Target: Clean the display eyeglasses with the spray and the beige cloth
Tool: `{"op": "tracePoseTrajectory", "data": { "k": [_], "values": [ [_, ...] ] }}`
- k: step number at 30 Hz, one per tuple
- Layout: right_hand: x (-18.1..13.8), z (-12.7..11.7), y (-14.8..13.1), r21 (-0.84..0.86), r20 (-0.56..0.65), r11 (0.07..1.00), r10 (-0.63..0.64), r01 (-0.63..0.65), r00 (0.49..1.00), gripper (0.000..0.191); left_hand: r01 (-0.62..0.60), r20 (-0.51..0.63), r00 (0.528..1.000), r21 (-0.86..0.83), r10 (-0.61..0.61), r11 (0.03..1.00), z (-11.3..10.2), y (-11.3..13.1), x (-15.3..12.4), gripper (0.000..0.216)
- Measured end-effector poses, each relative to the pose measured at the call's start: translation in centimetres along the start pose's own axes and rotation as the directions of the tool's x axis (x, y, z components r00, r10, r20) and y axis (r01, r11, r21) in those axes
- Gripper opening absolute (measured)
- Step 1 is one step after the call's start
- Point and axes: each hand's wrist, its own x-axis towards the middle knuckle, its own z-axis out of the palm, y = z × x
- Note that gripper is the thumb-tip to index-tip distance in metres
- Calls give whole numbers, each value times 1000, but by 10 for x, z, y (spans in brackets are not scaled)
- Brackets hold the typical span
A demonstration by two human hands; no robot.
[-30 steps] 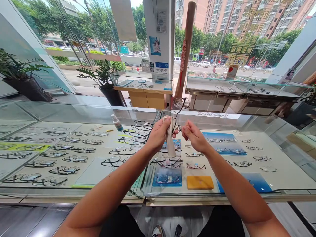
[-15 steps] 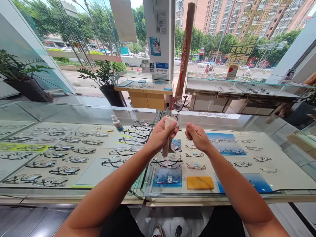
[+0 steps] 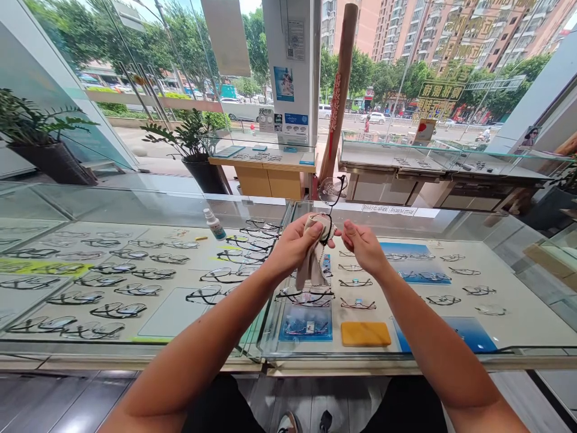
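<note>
My left hand (image 3: 295, 242) is closed on a beige cleaning cloth (image 3: 312, 267), with the thumb pressing it over the lower lens of a pair of eyeglasses (image 3: 341, 181). The dark-rimmed frame stands on end, its other lens sticking up above my fingers. The cloth hangs down below the hand. Just right of the glasses, my right hand (image 3: 363, 248) is closed with thumb and fingers together; what they hold, if anything, is hidden. Both hands are above the glass display counter (image 3: 265, 355).
Rows of eyeglasses lie inside the counter. A white spray bottle (image 3: 214, 225) stands on the left of the counter, and a yellow case (image 3: 365, 334) is near the front edge. Behind are a leaning wooden post (image 3: 341, 90), potted plants (image 3: 201, 165) and more display cases (image 3: 265, 157).
My left hand's grip has turned, showing more of the cloth and the lower rim of the glasses. The glasses have shifted slightly right; my right hand has barely moved.
</note>
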Motion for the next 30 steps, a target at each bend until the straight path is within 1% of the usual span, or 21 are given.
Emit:
{"op": "tracePoseTrajectory", "data": {
  "k": [2,3,5,7,10,12,14,16,19,21,23,26,30],
  "values": [
    [1,1,-4,83,-83,996,-5,12,997,71,2,42,999,16,-3,1000,2,-2,-2,50],
    [1,1,-6,130,-100,991,1,12,995,66,-3,55,998,28,1,1000,3,-3,-3,49],
    [1,3,-9,214,-92,977,24,-4,995,59,-14,64,998,59,10,998,7,-6,-4,48],
    [0,6,-10,255,-75,967,32,-12,997,57,-22,48,999,101,17,995,11,-10,-5,49],
    [-2,10,-9,254,-82,967,30,-8,996,52,-25,-18,999,154,28,988,15,-14,-4,54],
    [-3,11,-8,229,-80,973,34,-15,996,49,-16,-62,998,165,26,986,16,-15,-3,59],
    [-3,12,-9,196,-76,981,20,-5,997,46,-4,-80,997,158,17,987,17,-16,-2,64],
    [-4,11,-11,163,-74,986,-20,32,997,43,6,-59,998,132,2,991,16,-16,-1,68],
    [-4,10,-13,173,-62,981,-73,83,995,39,16,28,999,86,-18,996,12,-17,-1,67],
    [-4,9,-12,196,-51,977,-80,88,996,35,28,63,997,69,-33,997,9,-17,-1,64],
    [-3,9,-10,212,-65,973,-75,87,995,32,52,78,995,57,-56,997,7,-16,-1,59],
    [-2,11,-4,250,-82,965,-57,76,995,31,58,83,995,27,-60,998,9,-15,-1,59],
    [-3,12,2,282,-23,957,-57,61,998,31,21,-4,1000,-9,-21,1000,15,-19,-1,66]
  ]
}}
